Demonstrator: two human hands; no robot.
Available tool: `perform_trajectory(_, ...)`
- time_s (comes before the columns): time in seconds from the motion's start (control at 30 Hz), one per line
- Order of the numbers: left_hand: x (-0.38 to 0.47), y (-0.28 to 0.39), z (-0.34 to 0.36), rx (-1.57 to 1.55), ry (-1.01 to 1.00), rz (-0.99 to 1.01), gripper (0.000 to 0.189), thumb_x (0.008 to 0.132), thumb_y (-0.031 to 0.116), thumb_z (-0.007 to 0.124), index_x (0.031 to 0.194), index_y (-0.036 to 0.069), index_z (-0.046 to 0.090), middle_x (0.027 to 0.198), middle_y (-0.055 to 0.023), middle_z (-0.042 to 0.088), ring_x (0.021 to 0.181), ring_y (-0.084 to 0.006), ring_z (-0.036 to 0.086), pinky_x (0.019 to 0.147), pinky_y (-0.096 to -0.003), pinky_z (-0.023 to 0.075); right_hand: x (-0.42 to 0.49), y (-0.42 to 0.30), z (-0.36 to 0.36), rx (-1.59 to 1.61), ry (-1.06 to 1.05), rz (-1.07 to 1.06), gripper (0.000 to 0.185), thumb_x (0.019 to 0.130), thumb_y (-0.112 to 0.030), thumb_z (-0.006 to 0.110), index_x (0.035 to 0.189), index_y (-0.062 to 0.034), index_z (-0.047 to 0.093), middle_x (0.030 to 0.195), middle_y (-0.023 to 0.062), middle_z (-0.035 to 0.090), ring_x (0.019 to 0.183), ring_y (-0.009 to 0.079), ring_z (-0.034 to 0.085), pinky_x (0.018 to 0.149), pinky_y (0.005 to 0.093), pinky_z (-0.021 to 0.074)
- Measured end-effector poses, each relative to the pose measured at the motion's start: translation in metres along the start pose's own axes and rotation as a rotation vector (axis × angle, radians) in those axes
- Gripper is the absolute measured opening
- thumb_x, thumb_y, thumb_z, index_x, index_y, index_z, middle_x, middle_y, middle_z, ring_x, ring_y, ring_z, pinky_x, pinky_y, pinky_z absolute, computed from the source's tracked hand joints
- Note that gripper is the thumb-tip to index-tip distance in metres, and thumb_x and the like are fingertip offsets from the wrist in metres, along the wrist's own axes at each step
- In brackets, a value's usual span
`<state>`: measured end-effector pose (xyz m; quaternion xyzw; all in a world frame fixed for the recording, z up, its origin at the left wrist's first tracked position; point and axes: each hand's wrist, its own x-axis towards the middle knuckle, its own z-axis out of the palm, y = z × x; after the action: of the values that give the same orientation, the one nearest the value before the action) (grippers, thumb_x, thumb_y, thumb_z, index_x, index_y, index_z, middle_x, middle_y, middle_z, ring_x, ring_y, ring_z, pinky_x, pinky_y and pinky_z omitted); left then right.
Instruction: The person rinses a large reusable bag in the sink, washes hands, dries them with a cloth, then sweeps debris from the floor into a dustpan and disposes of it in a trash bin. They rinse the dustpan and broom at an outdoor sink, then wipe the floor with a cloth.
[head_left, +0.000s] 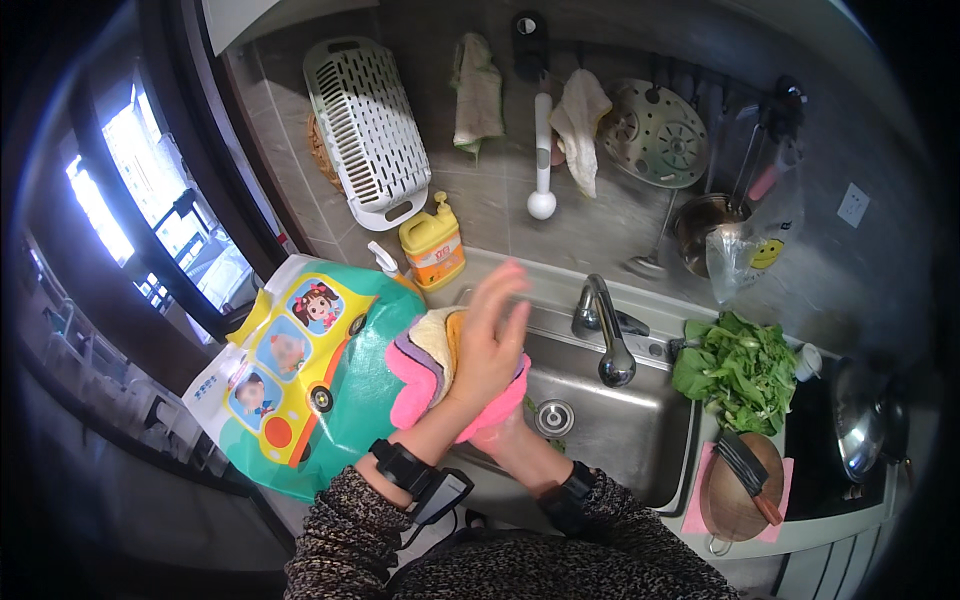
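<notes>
Several stacked fluffy cloths, pink, purple, cream and orange (420, 375), are held over the left edge of the steel sink (622, 442). My right hand (502, 435) supports them from below, its fingers hidden by the pink cloth. Across their top lies my left hand (487, 345), fingers extended and slightly blurred, thumb apart. Just left of the cloths is a large green and white plastic bag (360, 375) with a printed yellow bus. The chrome faucet (607, 330) stands behind the sink, and bits of green leaf lie near the drain (554, 418).
A yellow detergent jug (433, 247) stands behind the bag. Leafy greens (739, 375) are heaped right of the sink. Nearer me, a cleaver (742, 465) lies on a round wooden board (724, 491) over a pink cloth. A pan lid (859, 427) is on the black cooktop.
</notes>
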<state>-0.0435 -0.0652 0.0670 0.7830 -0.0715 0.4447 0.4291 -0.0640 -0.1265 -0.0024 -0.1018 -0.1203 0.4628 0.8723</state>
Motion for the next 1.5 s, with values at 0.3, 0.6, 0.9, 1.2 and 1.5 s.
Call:
perform_trajectory(0.3, 0.045, 0.014, -0.08, 0.439, -0.536, -0.726, 0.067, 0.082, 0.038, 0.078, 0.131, 0.002, 0.051, 0.132, -0.0145, 0.057, 0.123, -0.0241, 0.055, 0.108, -0.0422, 0.0403, 0.011, -0.058, -0.035, -0.166, -0.203, 0.109, 0.047, 0.103, -0.028, 0.048, 0.143, -0.0062, 0.04, 0.143, 0.0108, 0.05, 0.127, 0.0244, 0.052, 0.108, 0.0405, 0.0448)
perform_trajectory(0.6, 0.031, -0.008, -0.098, -0.583, -0.079, -0.98, 0.041, 0.094, 0.015, 0.064, 0.129, -0.001, 0.053, 0.119, -0.0126, 0.065, 0.105, -0.0243, 0.067, 0.091, -0.0369, 0.0555, 0.016, -0.092, -0.028, -0.796, 0.203, -0.329, 0.041, 0.105, -0.025, 0.043, 0.139, -0.0039, 0.045, 0.137, 0.011, 0.056, 0.128, 0.0216, 0.051, 0.1, 0.0434, 0.0486)
perform_trajectory(0.9, -0.019, -0.018, -0.014, -1.223, 0.091, -1.136, 0.05, 0.102, 0.035, 0.049, 0.141, 0.006, 0.043, 0.135, -0.0095, 0.056, 0.123, -0.022, 0.056, 0.104, -0.0369, 0.046, 0.041, -0.067, 0.048, 0.274, -0.491, -0.003, 0.069, 0.102, -0.057, 0.029, 0.155, -0.0137, 0.021, 0.16, 0.0143, 0.022, 0.148, 0.0355, 0.022, 0.115, 0.0574, 0.0275)
perform_trajectory(1.2, -0.018, 0.026, -0.025, -0.931, 0.197, -1.171, 0.054, 0.106, 0.044, 0.037, 0.147, 0.008, 0.037, 0.142, -0.008, 0.05, 0.129, -0.0201, 0.05, 0.106, -0.0354, 0.0428, 0.066, -0.057, 0.055, -0.649, -0.338, -0.828, 0.045, 0.101, -0.03, 0.048, 0.137, -0.004, 0.041, 0.149, 0.0187, 0.036, 0.143, 0.036, 0.031, 0.112, 0.0552, 0.0323)
perform_trajectory(1.5, 0.004, 0.039, -0.088, -0.361, -0.221, -0.814, 0.048, 0.1, 0.034, 0.058, 0.135, 0.003, 0.051, 0.126, -0.0074, 0.061, 0.114, -0.0167, 0.058, 0.098, -0.0312, 0.0453, 0.073, -0.06, 0.02, -0.641, 0.025, -0.52, 0.054, 0.09, -0.015, 0.07, 0.137, 0.0019, 0.047, 0.129, 0.0121, 0.056, 0.119, 0.0205, 0.054, 0.102, 0.034, 0.0432)
